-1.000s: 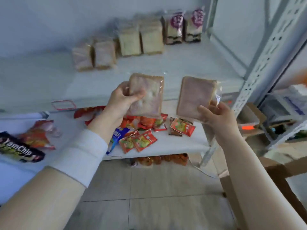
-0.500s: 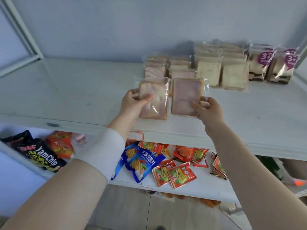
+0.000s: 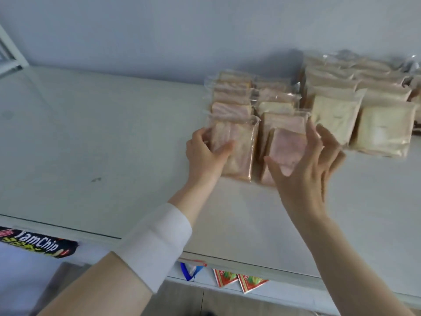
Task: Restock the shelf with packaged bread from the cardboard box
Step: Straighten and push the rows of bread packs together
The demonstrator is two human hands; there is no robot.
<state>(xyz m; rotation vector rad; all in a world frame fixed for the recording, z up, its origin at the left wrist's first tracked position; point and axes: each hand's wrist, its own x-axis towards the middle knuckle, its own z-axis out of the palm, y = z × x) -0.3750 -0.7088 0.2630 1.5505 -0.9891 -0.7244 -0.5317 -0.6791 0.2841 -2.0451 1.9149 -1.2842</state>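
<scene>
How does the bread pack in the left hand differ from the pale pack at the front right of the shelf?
The held pack is pinkish, the pale pack cream. The left hand grips the held pack; the pale pack is untouched. Both are in clear wrap.

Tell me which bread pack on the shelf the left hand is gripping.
The front pack of the leftmost row, pinkish bread at the row's near end. The left hand grips its left edge, thumb across its face.
</scene>
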